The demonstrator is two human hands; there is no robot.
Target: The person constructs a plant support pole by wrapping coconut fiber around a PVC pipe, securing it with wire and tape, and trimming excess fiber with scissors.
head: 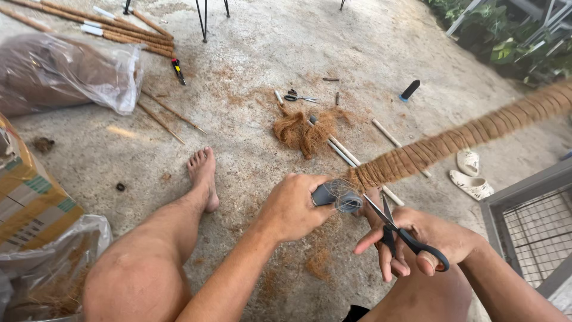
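Bare knees and forearms fill the bottom of the shot, so the person is sitting on the concrete floor (286,53) with the work right over their lap. Left hand (292,209) is closed tight around the grey end of the pole (332,194), where a tangle of thin thread sits. From there the coir-wrapped pole (465,138) runs up and away to the right. Right hand (432,238) has its fingers through the black handles of the scissors (396,229), blades parted and pointing up at the spot where the fibre wrap ends, just beside the left thumb.

What could go wrong, as a guess: those blade tips are really close to the left hand's fingers, so a slip or a jerk of the pole could nick skin. The far end of the pole hangs unsupported, so it could swing and drag the thread off line. Cutting too near the wrap might loosen the last turns.

Loose coir clump (304,132), a second pair of scissors (298,97) and bare sticks (351,158) lie further out on the floor, sandals (471,176) off to the right.
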